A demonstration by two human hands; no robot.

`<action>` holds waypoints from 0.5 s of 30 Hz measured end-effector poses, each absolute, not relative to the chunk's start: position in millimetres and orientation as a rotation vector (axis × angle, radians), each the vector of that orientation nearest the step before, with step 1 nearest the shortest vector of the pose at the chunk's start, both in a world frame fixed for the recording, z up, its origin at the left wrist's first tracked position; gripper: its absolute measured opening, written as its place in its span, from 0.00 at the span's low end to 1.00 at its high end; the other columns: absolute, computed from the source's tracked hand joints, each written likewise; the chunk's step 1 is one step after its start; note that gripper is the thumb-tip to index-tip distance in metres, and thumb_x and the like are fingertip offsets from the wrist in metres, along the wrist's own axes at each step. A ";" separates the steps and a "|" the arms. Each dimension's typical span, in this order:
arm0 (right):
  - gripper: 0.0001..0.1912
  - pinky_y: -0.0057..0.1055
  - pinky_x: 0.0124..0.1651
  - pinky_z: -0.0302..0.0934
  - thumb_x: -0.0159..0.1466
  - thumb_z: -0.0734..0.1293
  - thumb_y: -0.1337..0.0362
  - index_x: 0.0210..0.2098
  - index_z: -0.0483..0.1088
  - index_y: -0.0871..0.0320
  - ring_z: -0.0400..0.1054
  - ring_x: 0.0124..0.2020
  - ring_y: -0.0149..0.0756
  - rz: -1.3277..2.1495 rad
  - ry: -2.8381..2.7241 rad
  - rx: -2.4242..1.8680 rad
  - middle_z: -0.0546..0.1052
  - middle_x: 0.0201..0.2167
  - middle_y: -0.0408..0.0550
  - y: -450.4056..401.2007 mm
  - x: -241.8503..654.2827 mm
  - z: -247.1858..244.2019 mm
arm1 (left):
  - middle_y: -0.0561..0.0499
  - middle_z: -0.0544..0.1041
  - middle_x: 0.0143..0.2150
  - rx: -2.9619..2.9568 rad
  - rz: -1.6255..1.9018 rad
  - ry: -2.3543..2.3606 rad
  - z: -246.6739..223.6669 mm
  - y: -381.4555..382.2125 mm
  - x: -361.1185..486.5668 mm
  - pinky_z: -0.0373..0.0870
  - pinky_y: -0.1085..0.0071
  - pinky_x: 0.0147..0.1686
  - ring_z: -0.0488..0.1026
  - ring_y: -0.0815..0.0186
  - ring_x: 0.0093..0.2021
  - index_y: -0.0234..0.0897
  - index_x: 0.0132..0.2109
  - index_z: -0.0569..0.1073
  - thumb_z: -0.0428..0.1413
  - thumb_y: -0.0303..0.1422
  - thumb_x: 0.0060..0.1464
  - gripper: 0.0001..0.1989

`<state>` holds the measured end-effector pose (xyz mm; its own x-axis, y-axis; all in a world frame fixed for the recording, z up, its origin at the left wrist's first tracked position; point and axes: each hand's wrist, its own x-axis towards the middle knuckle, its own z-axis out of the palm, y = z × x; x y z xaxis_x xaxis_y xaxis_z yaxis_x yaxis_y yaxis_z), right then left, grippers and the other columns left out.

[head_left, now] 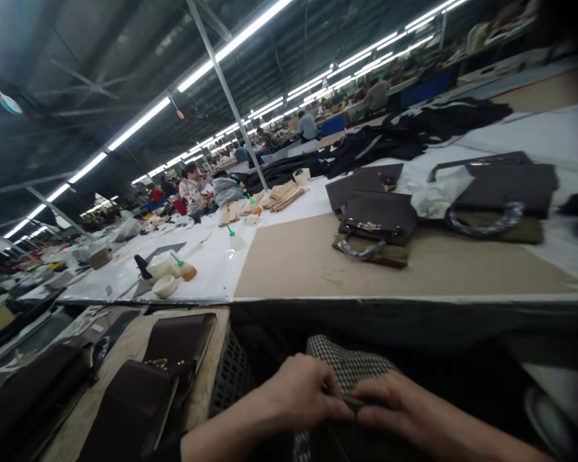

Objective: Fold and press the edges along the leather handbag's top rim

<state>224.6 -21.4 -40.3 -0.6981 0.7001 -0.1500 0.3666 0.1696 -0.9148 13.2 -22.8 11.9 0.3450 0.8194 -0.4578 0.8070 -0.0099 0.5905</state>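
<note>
Low in front of the table edge, my left hand [313,388] and my right hand [385,401] are close together, fingers closed. Both pinch a dark, thin-edged piece [354,402], whose kind I cannot make out; its lower part is lost in shadow. Black-and-white checked fabric [344,359] lies just behind and under the hands. Beyond them on the table lies a dark brown handbag [378,215] with a wrapped handle and gold-coloured hardware. To its right are more brown bags [503,186] with white crumpled paper [433,191] on top.
At lower left, several dark brown bag pieces [135,398] lie on a wooden board [205,372] beside a black plastic crate [228,369]. Glue bottles [187,271] and a tape roll [165,286] stand on the table [289,263]. Black material [366,147] is heaped further back; people sit beyond.
</note>
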 end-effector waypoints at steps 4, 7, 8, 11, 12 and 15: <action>0.10 0.25 0.30 0.52 0.62 0.66 0.59 0.31 0.75 0.58 0.60 0.26 0.29 1.652 -2.095 -1.011 0.69 0.23 0.38 -22.6 229.5 -43.9 | 0.56 0.72 0.24 1.692 0.166 1.406 0.2 -23.8 10.7 0.59 0.74 0.26 0.65 0.70 0.26 0.35 0.29 0.77 0.65 0.38 0.43 0.10; 0.10 0.24 0.29 0.50 0.62 0.66 0.60 0.30 0.75 0.59 0.59 0.27 0.29 1.674 -2.058 -1.025 0.68 0.23 0.38 -23.4 230.4 -45.2 | 0.57 0.72 0.23 1.668 0.181 1.368 -5.5 -22.3 9.4 0.59 0.74 0.26 0.63 0.71 0.25 0.34 0.29 0.76 0.63 0.37 0.44 0.10; 0.10 0.24 0.29 0.50 0.63 0.65 0.60 0.30 0.75 0.59 0.59 0.27 0.28 1.668 -2.048 -1.036 0.67 0.23 0.38 -24.1 230.3 -44.8 | 0.57 0.71 0.23 1.667 0.179 1.372 -6.3 -22.4 9.7 0.58 0.74 0.25 0.63 0.71 0.25 0.34 0.29 0.75 0.63 0.37 0.44 0.10; 0.11 0.25 0.28 0.48 0.63 0.65 0.61 0.28 0.74 0.59 0.57 0.26 0.28 1.647 -2.035 -1.060 0.65 0.21 0.38 -26.1 229.7 -44.0 | 0.56 0.72 0.23 1.684 0.176 1.411 -7.3 -23.4 12.3 0.57 0.74 0.24 0.64 0.71 0.24 0.34 0.28 0.73 0.62 0.35 0.44 0.08; 0.11 0.25 0.27 0.48 0.63 0.65 0.61 0.27 0.74 0.59 0.56 0.25 0.28 1.648 -2.035 -1.060 0.64 0.21 0.38 -26.4 229.5 -44.1 | 0.56 0.72 0.23 1.683 0.175 1.424 -7.8 -23.3 13.4 0.57 0.74 0.24 0.64 0.70 0.24 0.35 0.27 0.72 0.62 0.34 0.44 0.08; 0.13 0.25 0.26 0.46 0.63 0.65 0.60 0.25 0.72 0.60 0.54 0.24 0.27 1.664 -2.014 -1.066 0.62 0.19 0.37 -26.8 229.4 -44.0 | 0.56 0.71 0.24 1.659 0.210 1.422 -9.9 -20.9 15.0 0.58 0.75 0.25 0.64 0.70 0.26 0.36 0.26 0.69 0.63 0.33 0.42 0.10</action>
